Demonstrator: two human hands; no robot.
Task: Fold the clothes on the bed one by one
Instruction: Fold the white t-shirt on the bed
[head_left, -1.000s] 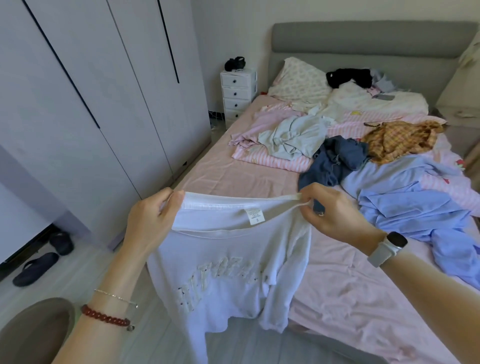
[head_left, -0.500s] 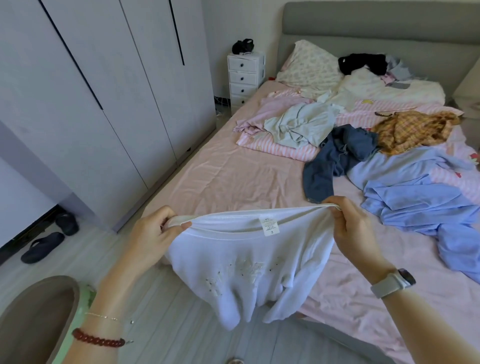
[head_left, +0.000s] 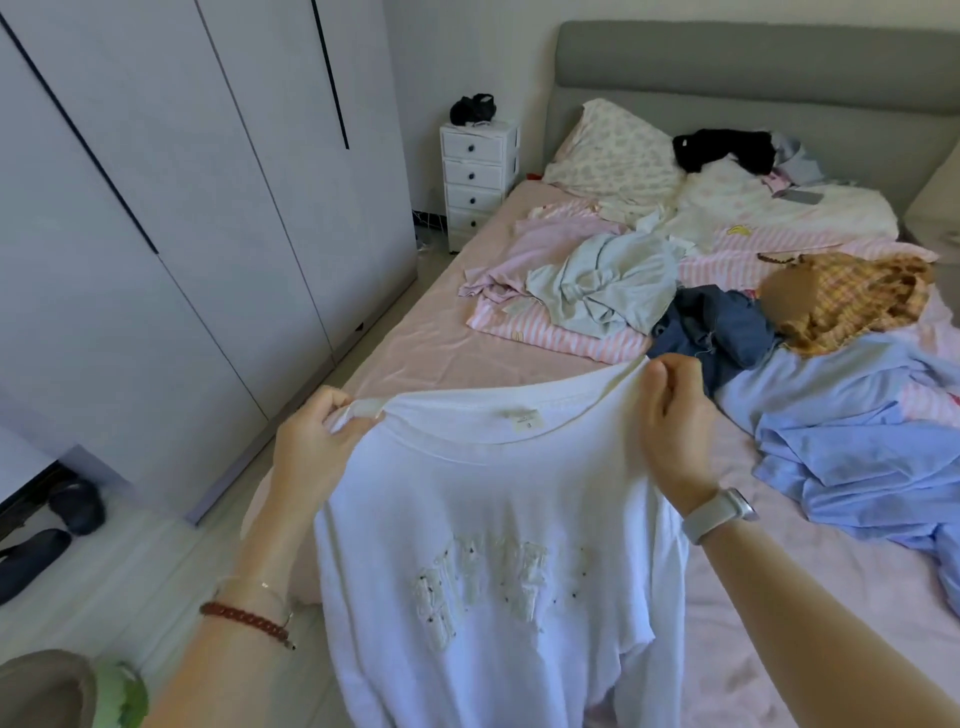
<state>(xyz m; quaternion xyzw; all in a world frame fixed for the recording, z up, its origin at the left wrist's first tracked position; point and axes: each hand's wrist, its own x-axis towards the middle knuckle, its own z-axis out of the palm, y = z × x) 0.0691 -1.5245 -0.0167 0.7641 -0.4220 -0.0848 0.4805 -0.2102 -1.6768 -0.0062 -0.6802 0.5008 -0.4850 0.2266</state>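
Left hand: the left hand (head_left: 317, 441) pinches the white shirt (head_left: 493, 545) at its left shoulder, thumb and fingers curled over a bunch of cloth beside the collar; a red bead bracelet (head_left: 244, 621) and a thin chain sit on that wrist.
Right hand: the right hand (head_left: 675, 421) pinches the shirt's right shoulder edge between thumb and curled fingers; a watch with a pale strap (head_left: 719, 512) is on that wrist.
White shirt: held up by both shoulders over the near edge of the bed (head_left: 415, 353), hanging down toward the floor, front side toward the camera.
Label: a small white tag (head_left: 525, 418) sits inside the back of the collar; its print is too small to read.
Writing: raised white lettering (head_left: 493, 582) with dark specks crosses the chest; the letters cannot be made out.
Rest of the bed: a light blue garment (head_left: 857, 441) lies crumpled to the right, a dark blue one (head_left: 717, 325) beyond the right hand, a yellow checked one (head_left: 857, 301) and a pale green one (head_left: 608, 286) farther back on pink striped cloth (head_left: 561, 335).
Room: a grey wardrobe (head_left: 182, 234) stands at left, a white drawer unit (head_left: 478, 176) by the headboard.
Change: half a second ago the shirt sagged low and bunched; now it is raised and hangs longer, the chest lettering spread flat.
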